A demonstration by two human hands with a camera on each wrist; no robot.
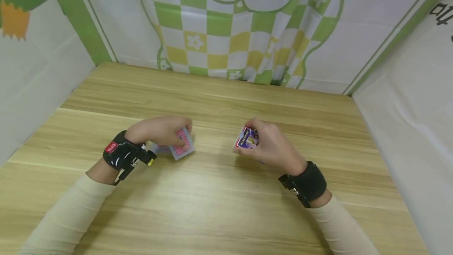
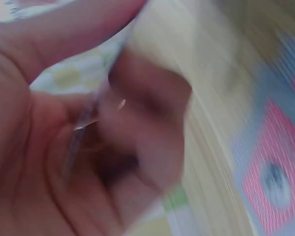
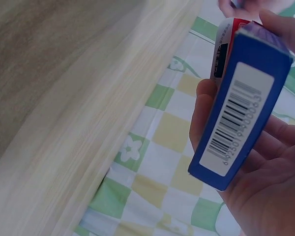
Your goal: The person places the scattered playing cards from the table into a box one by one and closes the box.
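Observation:
My left hand (image 1: 159, 131) pinches a playing card (image 1: 187, 150) with a red-patterned, white-bordered back, at the left middle of the table. Edge-on in the left wrist view, a thin card runs between the thumb and curled fingers. More playing cards (image 2: 275, 184), red-backed with a pale oval, lie below that hand; they are blurred. To the right, my right hand (image 1: 274, 146) grips a blue card box (image 3: 236, 118) between thumb and fingers. Its narrow side bears a white barcode label (image 3: 238, 118). A red and white printed part (image 3: 222, 51) shows behind the box's upper edge.
The wooden table (image 1: 219, 192) reaches back to a green, white and yellow checked curtain (image 1: 226, 30). White sheets (image 1: 407, 101) hang along both sides. Each wrist wears a black strap (image 1: 309, 182) with a small camera.

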